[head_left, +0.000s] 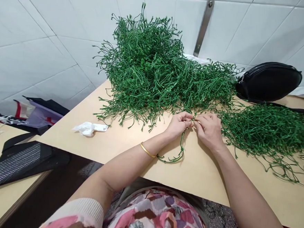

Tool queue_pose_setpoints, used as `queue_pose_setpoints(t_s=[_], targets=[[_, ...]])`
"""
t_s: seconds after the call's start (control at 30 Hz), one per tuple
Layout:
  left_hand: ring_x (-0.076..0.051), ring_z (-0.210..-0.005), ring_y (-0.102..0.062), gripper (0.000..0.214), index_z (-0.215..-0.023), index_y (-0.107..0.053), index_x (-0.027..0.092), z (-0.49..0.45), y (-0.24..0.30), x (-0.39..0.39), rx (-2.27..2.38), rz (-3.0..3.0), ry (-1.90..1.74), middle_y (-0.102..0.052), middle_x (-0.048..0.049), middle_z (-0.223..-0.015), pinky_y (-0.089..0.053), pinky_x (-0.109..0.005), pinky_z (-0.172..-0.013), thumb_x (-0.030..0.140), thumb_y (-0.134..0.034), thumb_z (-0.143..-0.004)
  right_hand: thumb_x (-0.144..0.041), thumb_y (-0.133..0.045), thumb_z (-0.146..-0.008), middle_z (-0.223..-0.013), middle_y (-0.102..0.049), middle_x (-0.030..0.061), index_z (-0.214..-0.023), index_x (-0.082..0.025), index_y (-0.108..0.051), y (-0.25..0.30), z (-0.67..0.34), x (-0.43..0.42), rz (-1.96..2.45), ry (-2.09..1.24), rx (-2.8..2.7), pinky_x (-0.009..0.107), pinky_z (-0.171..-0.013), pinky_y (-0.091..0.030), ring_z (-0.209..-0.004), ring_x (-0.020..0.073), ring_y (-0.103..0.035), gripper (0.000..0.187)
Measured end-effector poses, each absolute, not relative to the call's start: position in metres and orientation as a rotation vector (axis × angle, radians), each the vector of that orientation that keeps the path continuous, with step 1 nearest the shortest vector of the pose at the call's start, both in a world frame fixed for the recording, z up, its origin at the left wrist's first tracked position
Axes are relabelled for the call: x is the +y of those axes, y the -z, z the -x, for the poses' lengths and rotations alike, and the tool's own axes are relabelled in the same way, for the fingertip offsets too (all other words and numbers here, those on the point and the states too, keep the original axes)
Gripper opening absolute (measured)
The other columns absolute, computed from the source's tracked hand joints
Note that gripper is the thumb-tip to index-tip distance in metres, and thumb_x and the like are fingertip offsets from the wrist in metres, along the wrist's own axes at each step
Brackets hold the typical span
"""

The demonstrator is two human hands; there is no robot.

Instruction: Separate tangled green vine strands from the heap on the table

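Note:
My left hand and my right hand meet at the middle of a light wooden table. Both pinch the top of a thin green plastic stem, which hangs down between my wrists and curls toward my left forearm. A gold bangle is on my left wrist. Just beyond my fingers lies a big heap of the same green stems, piled against the tiled wall. A second, flatter spread of green stems lies to the right of my right hand.
A crumpled white tissue lies on the table at left. A black bag sits at the back right. A black mesh bag rests on a lower table at left. A metal bracket is on the wall.

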State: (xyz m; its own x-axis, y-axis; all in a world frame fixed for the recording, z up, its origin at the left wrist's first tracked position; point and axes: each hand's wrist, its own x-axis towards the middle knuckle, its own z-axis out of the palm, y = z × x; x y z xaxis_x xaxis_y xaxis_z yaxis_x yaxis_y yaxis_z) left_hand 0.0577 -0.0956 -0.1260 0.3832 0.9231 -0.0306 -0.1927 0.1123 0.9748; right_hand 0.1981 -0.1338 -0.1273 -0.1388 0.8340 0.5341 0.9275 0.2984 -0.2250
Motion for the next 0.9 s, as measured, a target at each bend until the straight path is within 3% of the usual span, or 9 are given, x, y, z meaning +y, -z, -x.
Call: queue_pose_setpoints(t_s=[0.37,0.9], targets=[[-0.003,-0.039,-0.039,0.009,-0.074,-0.051,0.014,-0.052,0.114,-0.094,0.833,-0.931,-0.894,-0.054,0.0025,-0.05,-0.028,-0.017,-0.042,0.006,-0.052,-0.069,-0.016,-0.043,-0.082,-0.111,-0.063,0.0084,-0.1,-0.018,-0.068,0.135,-0.198,-0.128,1.467,-0.032,-1.921,0.04,-0.085,-0.037,-0.1,0.0231,-0.052,0.031],[-0.001,-0.035,-0.028,0.016,-0.064,-0.048,0.012,-0.044,0.112,-0.086,0.559,-0.661,-0.589,-0.041,0.0038,-0.048,-0.02,-0.014,-0.034,0.012,-0.048,-0.081,-0.024,-0.045,-0.083,-0.103,-0.064,0.0091,-0.098,-0.019,-0.061,0.124,-0.19,-0.135,1.305,-0.299,-1.789,0.04,-0.09,-0.042,-0.101,0.0214,-0.055,0.022]])
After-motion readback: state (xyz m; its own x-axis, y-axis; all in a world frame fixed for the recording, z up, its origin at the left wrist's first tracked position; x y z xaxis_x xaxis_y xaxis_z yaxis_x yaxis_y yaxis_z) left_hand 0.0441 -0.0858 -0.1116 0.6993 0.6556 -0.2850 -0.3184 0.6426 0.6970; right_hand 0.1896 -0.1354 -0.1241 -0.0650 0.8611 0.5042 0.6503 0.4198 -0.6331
